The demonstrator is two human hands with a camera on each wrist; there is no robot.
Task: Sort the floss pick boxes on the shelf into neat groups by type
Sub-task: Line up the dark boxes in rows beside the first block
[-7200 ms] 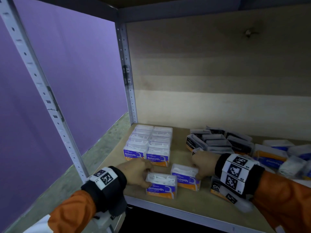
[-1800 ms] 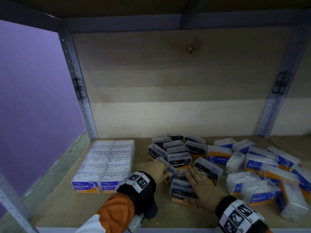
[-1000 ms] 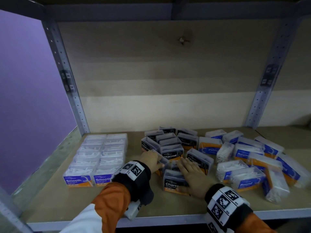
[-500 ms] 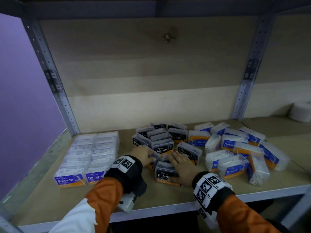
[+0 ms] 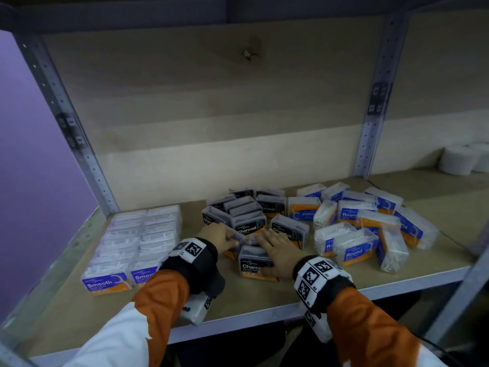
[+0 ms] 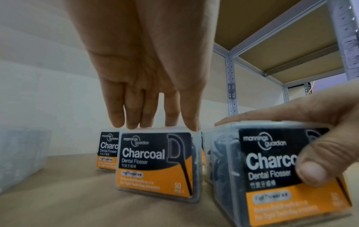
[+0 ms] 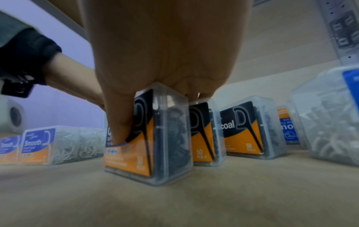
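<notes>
On the shelf, the right hand clamps the front Charcoal box, thumb on its label, likely to square it up. The left hand, at its 9 o'clock, rests straight fingertips on a second Charcoal box (steadying it, I judge). Smooth boxes sit tidy at 9 o'clock, Round boxes jumbled at 3.

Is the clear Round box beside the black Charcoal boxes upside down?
Upside down: the clear plastic Round box shows inverted lettering, orange above blue.

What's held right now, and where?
Right hand grips front Charcoal box: thumb on label, fingers over top. Left hand only touches top of second Charcoal box.
</notes>
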